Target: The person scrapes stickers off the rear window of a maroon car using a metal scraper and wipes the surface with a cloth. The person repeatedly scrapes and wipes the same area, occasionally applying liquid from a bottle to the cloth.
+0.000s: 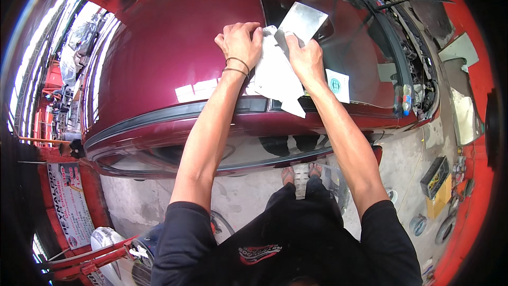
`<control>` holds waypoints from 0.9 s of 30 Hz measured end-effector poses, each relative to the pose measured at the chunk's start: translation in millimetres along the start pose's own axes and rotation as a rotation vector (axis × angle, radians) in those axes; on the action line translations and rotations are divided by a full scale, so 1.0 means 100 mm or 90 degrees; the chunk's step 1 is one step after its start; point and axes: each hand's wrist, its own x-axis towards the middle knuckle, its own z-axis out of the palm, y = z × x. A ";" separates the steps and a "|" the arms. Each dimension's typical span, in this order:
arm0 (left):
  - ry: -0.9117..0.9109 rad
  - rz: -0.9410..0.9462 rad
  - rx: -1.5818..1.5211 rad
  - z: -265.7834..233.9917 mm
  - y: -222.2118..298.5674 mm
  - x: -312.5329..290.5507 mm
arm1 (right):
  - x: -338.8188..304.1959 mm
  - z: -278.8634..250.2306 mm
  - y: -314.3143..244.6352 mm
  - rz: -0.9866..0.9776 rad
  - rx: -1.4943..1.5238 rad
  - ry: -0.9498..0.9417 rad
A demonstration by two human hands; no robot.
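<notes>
White cloth [275,71], both hands, maroon car roof [174,47]

The glossy dark-red metal car roof [174,47] spans ten to one o'clock, black-trimmed along its edge. At twelve o'clock lies a crumpled white paper sheet [275,71] beside a grey-silver rectangular plate [302,21]. Bright-red painted floor [479,79] at three o'clock.

car roof [174,42]: glossy maroon paint | cloth [275,74]: soft white fabric | plate [303,21]: dull grey metal
</notes>
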 end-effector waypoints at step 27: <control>0.221 -0.122 0.032 -1.11 -1.06 -1.24 | 0.46 0.79 -0.03 -0.270 -0.404 0.046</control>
